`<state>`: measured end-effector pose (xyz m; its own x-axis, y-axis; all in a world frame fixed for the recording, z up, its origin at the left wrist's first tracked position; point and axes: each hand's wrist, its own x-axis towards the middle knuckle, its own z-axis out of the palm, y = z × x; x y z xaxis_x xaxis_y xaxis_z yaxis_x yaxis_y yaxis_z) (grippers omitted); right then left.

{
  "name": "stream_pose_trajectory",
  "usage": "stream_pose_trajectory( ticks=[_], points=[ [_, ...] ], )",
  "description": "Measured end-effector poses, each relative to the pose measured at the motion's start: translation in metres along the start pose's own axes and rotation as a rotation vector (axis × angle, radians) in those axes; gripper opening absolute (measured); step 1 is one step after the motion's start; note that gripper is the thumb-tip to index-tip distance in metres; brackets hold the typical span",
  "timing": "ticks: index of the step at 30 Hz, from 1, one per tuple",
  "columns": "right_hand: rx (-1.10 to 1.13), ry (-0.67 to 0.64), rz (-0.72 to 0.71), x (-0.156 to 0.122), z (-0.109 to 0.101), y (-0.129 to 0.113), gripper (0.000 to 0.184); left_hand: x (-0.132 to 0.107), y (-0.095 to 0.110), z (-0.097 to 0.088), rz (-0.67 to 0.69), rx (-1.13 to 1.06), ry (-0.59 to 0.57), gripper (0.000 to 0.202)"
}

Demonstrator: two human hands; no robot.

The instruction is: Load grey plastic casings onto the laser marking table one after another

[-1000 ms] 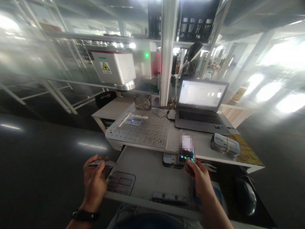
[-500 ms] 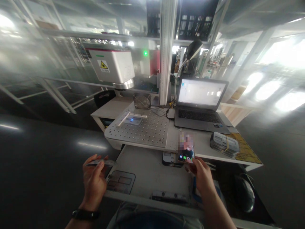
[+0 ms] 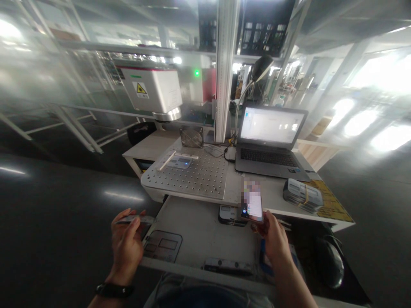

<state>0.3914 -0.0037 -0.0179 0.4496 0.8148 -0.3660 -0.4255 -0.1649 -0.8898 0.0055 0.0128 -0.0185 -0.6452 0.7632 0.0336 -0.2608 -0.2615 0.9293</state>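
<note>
"Right hand [image 3: 278,237] of mine grips a phone [image 3: 255,208] near its lower edge, thumb toward the side. It's held tilted above the grey shelf [image 3: 199,244], the lit screen facing me, its upper part too blurred to read."

"And the other one?"

"Left hand [image 3: 127,246]: I'm pinching a thin flat piece [image 3: 141,220] between thumb and fingers, nearly edge-on to me, just left of the shelf. A dark wristband [image 3: 114,290] sits below on that wrist."

"What lies close to them?"

"Near my left hand, a flat panel [image 3: 169,255] with dark-outlined rectangles rests on the shelf. Beyond my right, a small stack [image 3: 224,216] is partly hidden by the phone, and a banded stack [image 3: 295,192] stands on the table [image 3: 269,203]. A mouse [image 3: 334,265] lies off to the right."

"Further back?"

"An open laptop [image 3: 269,126], screen lit. Left of it, a perforated plate [image 3: 199,182] carries two pale strips [image 3: 168,161] meeting at a corner, and a blue light spot shows beside them. Above hangs a machine head [image 3: 157,90] with a yellow warning label."
</note>
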Motion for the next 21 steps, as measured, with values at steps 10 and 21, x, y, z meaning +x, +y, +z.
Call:
stream_pose_trajectory(
  ticks=[10,21],
  points=[
    [0.017,0.024,-0.015,-0.0008,-0.0008,0.0013,0.044,0.0021,-0.0040,-0.0050,0.008,0.010,-0.013,0.049],
    [0.004,0.021,0.006,0.0029,-0.0018,0.0034,0.048,0.0012,-0.0024,-0.0024,-0.002,0.022,-0.008,0.046]
  ],
)
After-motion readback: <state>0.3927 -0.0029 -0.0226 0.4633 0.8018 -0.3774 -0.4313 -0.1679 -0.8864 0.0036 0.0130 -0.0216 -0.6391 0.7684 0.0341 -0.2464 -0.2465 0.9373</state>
